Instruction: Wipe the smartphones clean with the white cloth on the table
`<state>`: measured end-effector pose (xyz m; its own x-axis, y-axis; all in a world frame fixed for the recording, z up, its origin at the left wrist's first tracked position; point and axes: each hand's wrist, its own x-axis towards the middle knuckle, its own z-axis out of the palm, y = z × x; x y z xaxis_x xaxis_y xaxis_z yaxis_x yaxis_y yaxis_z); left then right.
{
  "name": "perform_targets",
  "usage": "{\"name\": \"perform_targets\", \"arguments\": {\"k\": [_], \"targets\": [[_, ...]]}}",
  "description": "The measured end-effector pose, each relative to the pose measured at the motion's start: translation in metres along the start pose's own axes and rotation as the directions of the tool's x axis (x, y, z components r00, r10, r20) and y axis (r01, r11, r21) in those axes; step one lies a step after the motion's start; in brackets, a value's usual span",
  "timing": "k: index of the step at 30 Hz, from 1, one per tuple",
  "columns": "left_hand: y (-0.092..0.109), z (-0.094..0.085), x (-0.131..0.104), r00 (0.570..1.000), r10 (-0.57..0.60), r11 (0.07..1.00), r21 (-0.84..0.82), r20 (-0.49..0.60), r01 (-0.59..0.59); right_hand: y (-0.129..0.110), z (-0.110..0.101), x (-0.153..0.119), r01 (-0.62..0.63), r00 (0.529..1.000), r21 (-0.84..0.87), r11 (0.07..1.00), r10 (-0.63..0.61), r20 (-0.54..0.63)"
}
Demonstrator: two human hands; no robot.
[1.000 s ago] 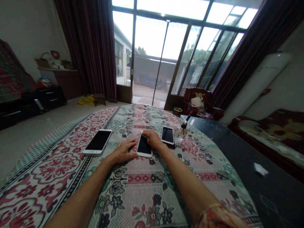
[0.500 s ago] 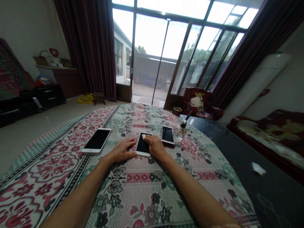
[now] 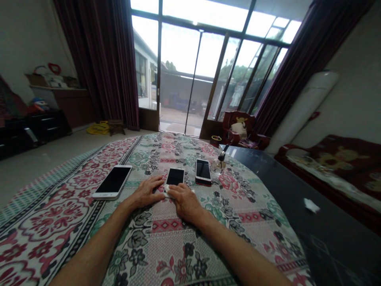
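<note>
A white-framed phone (image 3: 175,176) with a dark screen lies face up between my hands. My right hand (image 3: 187,201) presses a small white tissue (image 3: 167,188) on the phone's near end, its fingers bent over it. Flat beside the phone's left edge rests my left hand (image 3: 147,191), fingers spread, thumb touching the near left corner. Further left lies a larger white phone (image 3: 113,182), screen up. To the right, another white phone (image 3: 203,171) sits on top of something dark with a red edge.
A patterned cloth covers the round table (image 3: 178,242). Behind the right phone stands a clear glass holder (image 3: 218,166) with a dark-handled utensil. A crumpled white tissue (image 3: 311,205) is on the dark surface at right. Wooden chairs and glass doors are beyond.
My right hand has slid the tissue from the phone's upper part down to its near end, uncovering more screen. The whole view has shifted slightly.
</note>
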<state>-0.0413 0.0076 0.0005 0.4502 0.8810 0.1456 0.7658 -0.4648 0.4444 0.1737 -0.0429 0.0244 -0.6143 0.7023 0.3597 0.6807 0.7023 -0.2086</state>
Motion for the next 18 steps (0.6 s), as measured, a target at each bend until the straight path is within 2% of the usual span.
{"name": "perform_targets", "arguments": {"k": [6,11,14,18], "targets": [[-0.003,0.002,0.0,1.0,0.013,1.0,-0.005,0.006,-0.013,-0.005,-0.003,-0.003,0.009,1.0,0.028,1.0,-0.01,0.025],[-0.004,0.001,0.001,0.999,0.03,1.0,0.009,0.024,-0.03,0.016,0.002,0.025,-0.04,0.998,-0.008,0.999,0.041,0.057],[-0.001,-0.001,0.002,0.999,0.018,1.0,0.011,0.027,-0.018,0.032,0.004,0.05,-0.132,0.988,-0.063,0.989,0.136,0.075],[0.001,-0.002,0.001,0.999,0.01,1.0,-0.003,0.037,-0.01,0.045,0.002,0.079,-0.277,0.95,-0.151,0.949,0.294,0.102]]}}
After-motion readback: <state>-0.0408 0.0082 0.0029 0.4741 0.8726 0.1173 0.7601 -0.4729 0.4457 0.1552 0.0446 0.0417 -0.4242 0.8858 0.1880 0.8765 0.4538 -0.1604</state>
